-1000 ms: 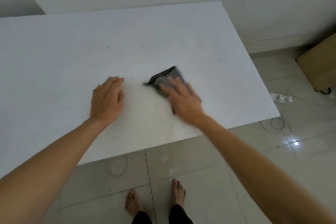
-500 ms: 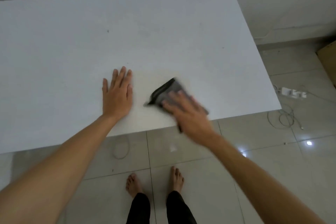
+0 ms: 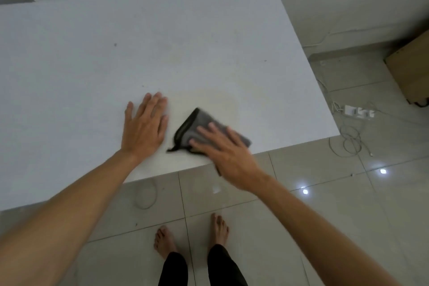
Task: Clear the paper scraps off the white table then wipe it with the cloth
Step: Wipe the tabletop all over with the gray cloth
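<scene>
A folded grey cloth with a dark edge lies on the white table close to its front edge. My right hand presses flat on the cloth's near half, fingers spread, and covers part of it. My left hand rests palm down on the bare tabletop just left of the cloth, fingers together, holding nothing. A faint yellowish patch shows on the table beyond the cloth. No paper scraps are visible on the table.
The table's right edge drops to a tiled floor with a white power strip and coiled cables. A brown box stands at the far right. My bare feet stand below the front edge. A wall runs behind the table.
My right hand has slid the cloth toward the table's front edge and a little rightward. My left hand stays flat on the table beside it.
</scene>
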The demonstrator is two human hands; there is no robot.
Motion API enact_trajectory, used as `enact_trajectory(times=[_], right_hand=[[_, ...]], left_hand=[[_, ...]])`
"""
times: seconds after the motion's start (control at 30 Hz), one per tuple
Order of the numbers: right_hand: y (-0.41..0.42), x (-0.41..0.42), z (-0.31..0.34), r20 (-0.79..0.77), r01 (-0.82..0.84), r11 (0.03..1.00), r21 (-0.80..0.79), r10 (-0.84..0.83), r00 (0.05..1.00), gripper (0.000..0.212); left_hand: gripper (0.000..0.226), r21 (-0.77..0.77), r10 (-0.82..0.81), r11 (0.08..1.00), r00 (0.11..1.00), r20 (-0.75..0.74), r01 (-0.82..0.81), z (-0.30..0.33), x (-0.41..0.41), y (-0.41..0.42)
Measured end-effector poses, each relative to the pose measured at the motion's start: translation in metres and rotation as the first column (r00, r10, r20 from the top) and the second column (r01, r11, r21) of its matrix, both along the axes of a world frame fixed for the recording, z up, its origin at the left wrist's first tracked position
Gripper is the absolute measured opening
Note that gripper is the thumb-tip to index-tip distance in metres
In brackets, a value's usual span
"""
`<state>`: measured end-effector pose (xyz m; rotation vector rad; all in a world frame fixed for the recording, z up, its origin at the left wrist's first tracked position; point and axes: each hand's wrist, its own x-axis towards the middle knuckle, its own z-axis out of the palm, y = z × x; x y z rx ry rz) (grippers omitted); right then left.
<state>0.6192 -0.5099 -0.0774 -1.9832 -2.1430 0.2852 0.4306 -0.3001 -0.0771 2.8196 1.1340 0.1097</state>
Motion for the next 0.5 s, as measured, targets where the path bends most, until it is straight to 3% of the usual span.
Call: enact_trajectory(times=[0.07,0.17,0.3,0.37,0.43,0.5], right_hand=[[-0.01,0.039,0.003,0.015,0.193,0.981,-0.015,-0.193,0.981,0.08],[-0.032,0.113,0.011,0.022,0.497,0.867,-0.039,-0.497,0.868,0.067],[-0.035,0.159,0.024,-0.102,0.646,0.763,0.024,-0.641,0.761,0.063],[-0.027,0.14,0.026,-0.157,0.511,0.855,0.09,-0.494,0.855,0.063],[-0.026,0.11,0.02,-0.121,0.176,0.983,0.06,-0.167,0.978,0.063],[-0.03,0.108,0.009,-0.03,-0.035,0.999,0.002,0.035,0.999,0.073]], left_hand=[[0.053,-0.016,-0.058,0.998,0.997,0.042,0.059,0.003,0.017,-0.009],[0.051,-0.053,-0.064,0.996,0.991,0.12,0.071,0.006,0.053,-0.03],[0.05,-0.108,-0.054,0.991,0.975,0.214,0.078,0.012,0.105,-0.052],[0.048,-0.146,-0.018,0.987,0.962,0.274,0.06,0.015,0.129,-0.06],[0.045,-0.182,0.029,0.983,0.948,0.316,0.031,0.016,0.148,-0.062],[0.044,-0.188,0.041,0.982,0.947,0.317,0.02,0.013,0.158,-0.059]])
